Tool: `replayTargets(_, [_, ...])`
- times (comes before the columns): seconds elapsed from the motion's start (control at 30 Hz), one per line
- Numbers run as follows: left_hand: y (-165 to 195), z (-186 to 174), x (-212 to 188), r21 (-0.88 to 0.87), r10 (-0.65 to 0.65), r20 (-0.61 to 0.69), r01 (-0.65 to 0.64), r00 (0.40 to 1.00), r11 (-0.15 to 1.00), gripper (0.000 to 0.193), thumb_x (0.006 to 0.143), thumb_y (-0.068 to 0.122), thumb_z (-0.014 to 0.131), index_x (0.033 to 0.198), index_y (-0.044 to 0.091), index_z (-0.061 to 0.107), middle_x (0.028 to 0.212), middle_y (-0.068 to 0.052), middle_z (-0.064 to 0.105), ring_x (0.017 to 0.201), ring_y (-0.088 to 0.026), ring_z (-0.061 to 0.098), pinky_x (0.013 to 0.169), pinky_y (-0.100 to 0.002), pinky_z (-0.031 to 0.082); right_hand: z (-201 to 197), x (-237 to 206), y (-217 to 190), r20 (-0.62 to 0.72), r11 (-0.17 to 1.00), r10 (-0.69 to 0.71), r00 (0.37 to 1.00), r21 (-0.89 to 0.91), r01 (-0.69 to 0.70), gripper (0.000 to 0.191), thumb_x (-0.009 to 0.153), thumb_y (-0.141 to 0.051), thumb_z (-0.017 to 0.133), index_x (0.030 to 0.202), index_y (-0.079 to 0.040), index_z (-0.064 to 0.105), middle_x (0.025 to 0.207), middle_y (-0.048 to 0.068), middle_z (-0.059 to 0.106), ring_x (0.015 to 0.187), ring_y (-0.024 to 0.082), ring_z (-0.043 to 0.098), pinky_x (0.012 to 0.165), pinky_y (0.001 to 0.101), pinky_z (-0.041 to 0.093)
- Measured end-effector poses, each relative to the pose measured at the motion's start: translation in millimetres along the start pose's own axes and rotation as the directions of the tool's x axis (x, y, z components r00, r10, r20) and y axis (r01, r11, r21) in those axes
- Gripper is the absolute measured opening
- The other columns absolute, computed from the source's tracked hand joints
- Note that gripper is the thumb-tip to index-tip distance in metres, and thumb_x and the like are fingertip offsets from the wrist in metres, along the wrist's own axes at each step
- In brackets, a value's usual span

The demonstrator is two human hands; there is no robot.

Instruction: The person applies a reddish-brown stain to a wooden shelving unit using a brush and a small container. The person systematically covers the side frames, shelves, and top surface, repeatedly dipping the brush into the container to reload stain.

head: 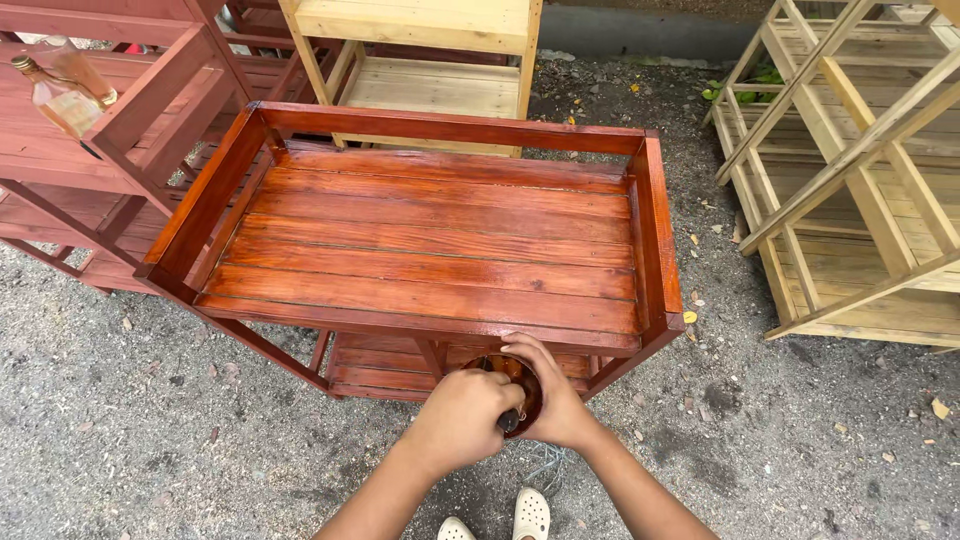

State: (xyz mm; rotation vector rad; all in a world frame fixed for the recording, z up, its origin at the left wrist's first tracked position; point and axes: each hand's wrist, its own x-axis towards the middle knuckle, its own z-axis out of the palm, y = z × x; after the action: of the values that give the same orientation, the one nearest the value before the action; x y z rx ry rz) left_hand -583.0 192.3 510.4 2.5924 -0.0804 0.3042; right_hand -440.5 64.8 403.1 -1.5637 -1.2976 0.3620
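Note:
A red-brown, glossy wooden shelf rack (430, 240) with a railed slatted top stands on the ground in front of me. Just below its front edge both hands meet around a small round container (517, 378) of dark brown liquid. My right hand (560, 405) cups the container from the right side. My left hand (462, 418) is closed over a dark handle-like thing (509, 421) at the container's rim; what it is stays mostly hidden. A lower shelf (375, 365) of the rack shows behind my hands.
An unstained pale wood rack (850, 200) stands at the right and another (430, 60) behind. At the left a red-brown rack (120, 120) carries two glass bottles (60, 95). The ground is gravel (150, 420). My white clogs (530, 515) show at the bottom.

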Motion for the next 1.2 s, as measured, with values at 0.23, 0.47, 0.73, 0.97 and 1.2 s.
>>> replayTargets(0.23, [1.1, -14.7, 3.1, -0.005, -0.010, -0.058, 0.010, 0.998, 1.000, 0.020, 0.060, 0.002, 0.070, 0.080, 0.004, 0.068, 0.082, -0.013, 0.070, 0.082, -0.036, 0.069, 0.075, -0.047, 0.056, 1.1, 1.6, 19.0, 0.066, 0.951, 0.299, 0.952, 0.064, -0.303, 0.111, 0.044, -0.013, 0.091, 0.143, -0.008, 0.042, 0.140, 0.014, 0.051, 0.134, 0.030, 0.054, 0.115, 0.0398, 0.043])
replayTargets(0.47, [19.5, -2.9, 0.1, 0.150, 0.070, -0.025, -0.066, 0.997, 0.987, 0.021, 0.060, 0.007, 0.074, 0.080, 0.004, 0.067, 0.091, -0.014, 0.069, 0.088, -0.035, 0.067, 0.075, -0.046, 0.056, 1.7, -0.7, 44.3, 0.067, 0.987, 0.159, 0.985, -0.011, -0.159, 0.109, 0.049, -0.011, 0.090, 0.146, -0.005, 0.041, 0.142, 0.018, 0.052, 0.137, 0.033, 0.052, 0.115, 0.0437, 0.040])
replayTargets(0.73, [14.3, 7.8, -17.0, 0.206, 0.163, -0.349, -0.094, 0.923, 0.974, 0.027, 0.072, 0.011, 0.072, 0.097, 0.003, 0.065, 0.105, -0.015, 0.068, 0.102, -0.035, 0.068, 0.081, -0.047, 0.057, 2.6, -12.2, 90.1, 0.195, 0.804, 0.366, 0.910, 0.425, -0.415, 0.083, 0.062, -0.002, 0.087, 0.136, -0.007, 0.048, 0.121, 0.007, 0.066, 0.112, 0.019, 0.063, 0.098, 0.0372, 0.053])
replayTargets(0.97, [14.9, 19.2, -17.7, 0.241, 0.143, -0.486, -0.024, 0.862, 0.970, 0.028, 0.075, 0.009, 0.073, 0.102, 0.003, 0.066, 0.114, -0.016, 0.067, 0.108, -0.036, 0.067, 0.083, -0.045, 0.058, -0.5, -8.1, 107.4, 0.270, 0.703, 0.404, 0.874, 0.520, -0.486, 0.067, 0.064, 0.004, 0.082, 0.126, -0.001, 0.057, 0.112, 0.008, 0.069, 0.105, 0.020, 0.067, 0.090, 0.0383, 0.056])
replayTargets(1.2, [3.8, 35.0, -21.2, -0.310, -0.295, -0.804, 0.061, 0.516, 0.949, 0.022, 0.079, -0.001, 0.079, 0.100, 0.001, 0.072, 0.104, -0.015, 0.075, 0.093, -0.030, 0.073, 0.082, -0.037, 0.059, 8.6, 17.1, 94.9, 0.224, 0.746, 0.459, 0.860, 0.428, -0.510, 0.077, 0.062, 0.000, 0.089, 0.130, -0.004, 0.052, 0.117, 0.009, 0.070, 0.110, 0.022, 0.067, 0.097, 0.0406, 0.056])
